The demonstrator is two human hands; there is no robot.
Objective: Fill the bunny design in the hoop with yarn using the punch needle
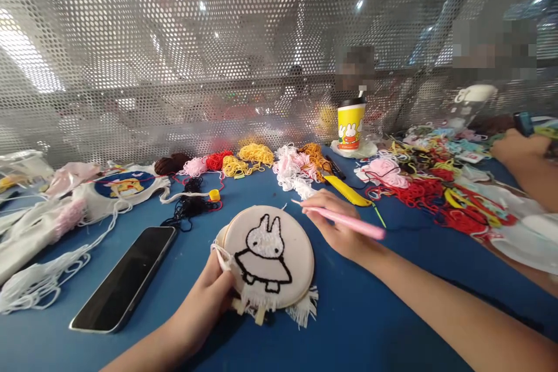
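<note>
My left hand (pixel 213 285) grips the lower left edge of a round embroidery hoop (pixel 300 256), with fringed cloth hanging below its rim. The stretched white fabric bears a rabbit figure (pixel 264 250), outlined in black, its head filled with white stitches. White yarn (pixel 222 254) passes by my left thumb. In my right hand (pixel 337 229) is a pink punch needle (pixel 349 221), held like a pen, its thin tip pointing left above the hoop's upper right side. The tip is apart from the fabric.
Left of the hoop lies a black phone (pixel 126 279). Yellow yarn (pixel 256 153), white yarn (pixel 290 171) and a yellow cutter (pixel 349 190) lie behind it. A yellow cup (pixel 351 125) stands near the perforated metal screen (pixel 218 64). Another person's hand (pixel 521 148) is at the right.
</note>
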